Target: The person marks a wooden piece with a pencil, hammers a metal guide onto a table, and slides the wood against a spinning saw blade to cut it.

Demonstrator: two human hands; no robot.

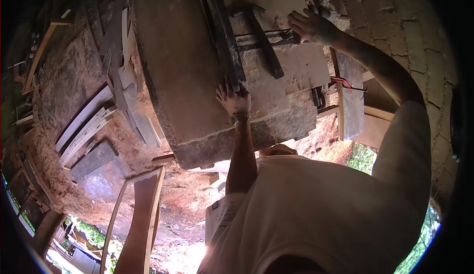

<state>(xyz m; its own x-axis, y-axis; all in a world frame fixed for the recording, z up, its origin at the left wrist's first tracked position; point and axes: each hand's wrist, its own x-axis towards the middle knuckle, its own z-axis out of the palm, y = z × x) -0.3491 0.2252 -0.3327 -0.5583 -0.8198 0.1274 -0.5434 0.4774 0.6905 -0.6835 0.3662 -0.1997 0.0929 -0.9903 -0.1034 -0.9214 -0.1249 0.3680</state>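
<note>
My left hand (pixel 233 99) is at the near end of a long dark bar (pixel 222 32) that lies along the worktable (pixel 177 71). Its fingers are on one side of the bar end and the thumb seems to be on the other. My right hand (pixel 313 28) reaches to the far right part of the tabletop, fingers spread, beside dark metal pieces (pixel 279 38); nothing shows in its grasp. Between the two hands lies a hammer (pixel 264 42), head away from me and handle pointing toward me.
A red-handled tool (pixel 341 82) sits at the table's right edge. Wood offcuts and boards (pixel 86 123) lie on the sawdust-covered ground (pixel 128 150) to the left. A wooden frame (pixel 153 200) stands near the table's front left corner. A block wall (pixel 410 37) rises on the right.
</note>
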